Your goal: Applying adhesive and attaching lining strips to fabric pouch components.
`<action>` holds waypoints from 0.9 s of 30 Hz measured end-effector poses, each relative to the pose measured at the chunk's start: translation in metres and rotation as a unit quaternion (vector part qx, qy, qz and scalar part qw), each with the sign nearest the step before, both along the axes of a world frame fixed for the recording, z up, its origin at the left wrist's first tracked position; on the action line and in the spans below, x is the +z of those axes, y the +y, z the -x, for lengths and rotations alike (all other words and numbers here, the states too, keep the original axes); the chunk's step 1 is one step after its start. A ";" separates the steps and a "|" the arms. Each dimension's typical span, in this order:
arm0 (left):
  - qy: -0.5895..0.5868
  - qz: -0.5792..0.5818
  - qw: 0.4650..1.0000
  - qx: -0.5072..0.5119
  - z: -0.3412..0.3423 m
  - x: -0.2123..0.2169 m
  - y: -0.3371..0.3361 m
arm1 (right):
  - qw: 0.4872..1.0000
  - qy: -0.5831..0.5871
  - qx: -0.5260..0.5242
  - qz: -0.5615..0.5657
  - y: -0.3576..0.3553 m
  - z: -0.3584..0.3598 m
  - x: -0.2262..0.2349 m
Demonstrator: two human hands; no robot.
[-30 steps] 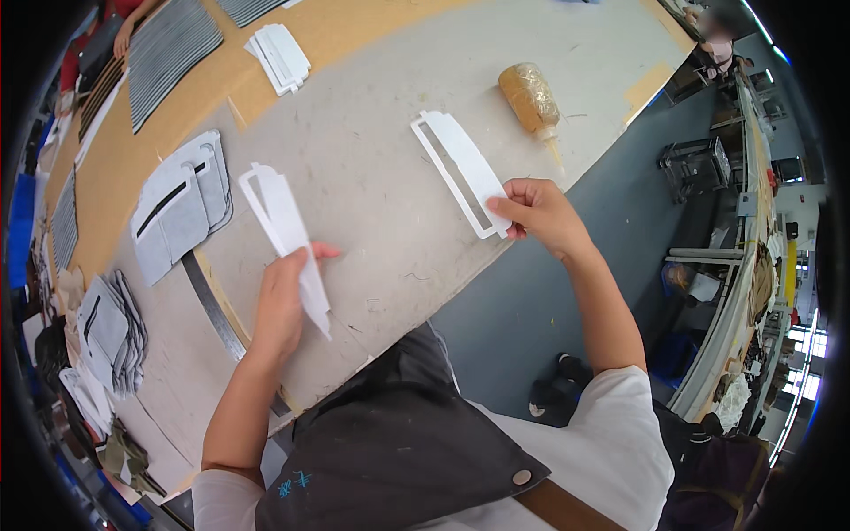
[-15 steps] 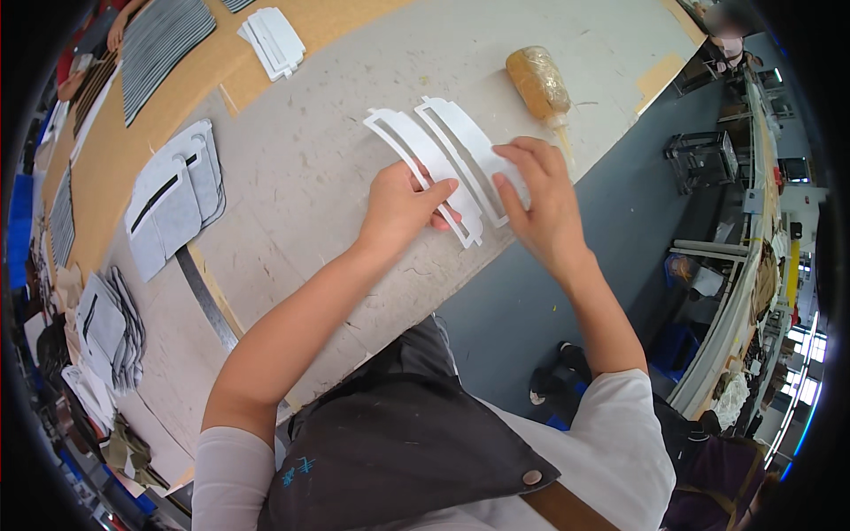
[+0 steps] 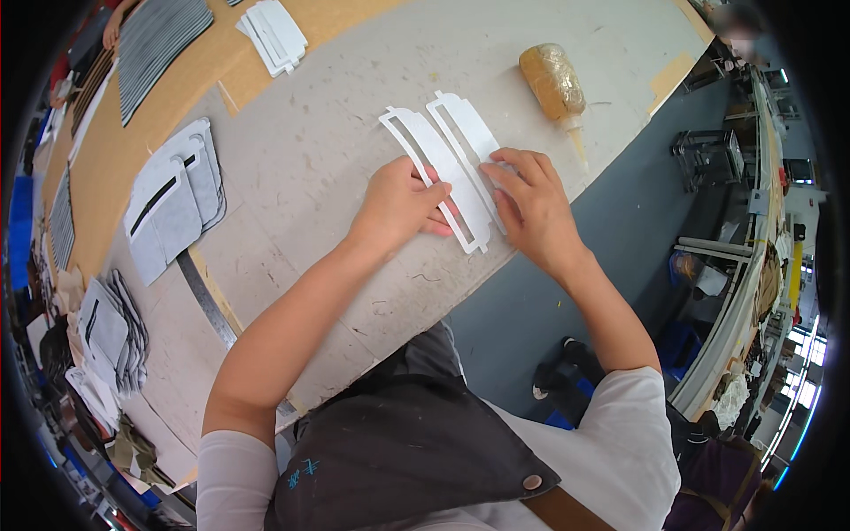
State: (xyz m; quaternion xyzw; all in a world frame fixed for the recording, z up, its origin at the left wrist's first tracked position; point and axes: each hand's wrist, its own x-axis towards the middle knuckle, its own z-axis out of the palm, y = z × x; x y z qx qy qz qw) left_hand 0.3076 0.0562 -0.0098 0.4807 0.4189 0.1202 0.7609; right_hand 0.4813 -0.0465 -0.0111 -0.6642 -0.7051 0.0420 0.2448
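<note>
overlapping a white strip point(image 3: 475, 126), the right grip point(image 3: 537, 205) neighbours an amber bottle point(image 3: 549, 80).

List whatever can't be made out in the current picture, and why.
Head view, right white piece: lower part partly hidden by the right hand.
Head view, left hand: fingers partly hidden behind the left white piece.
Head view, striped sheets: upper end cut off by the top edge.
Head view, goods at far right: too small to identify.

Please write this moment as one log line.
left hand: holds slotted white piece; right hand: at second white piece; amber bottle: lies on table
</note>
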 end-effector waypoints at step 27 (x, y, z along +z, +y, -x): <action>0.293 -0.585 0.733 0.184 0.062 -0.019 0.185 | 0.991 0.060 0.119 0.022 0.063 0.034 0.002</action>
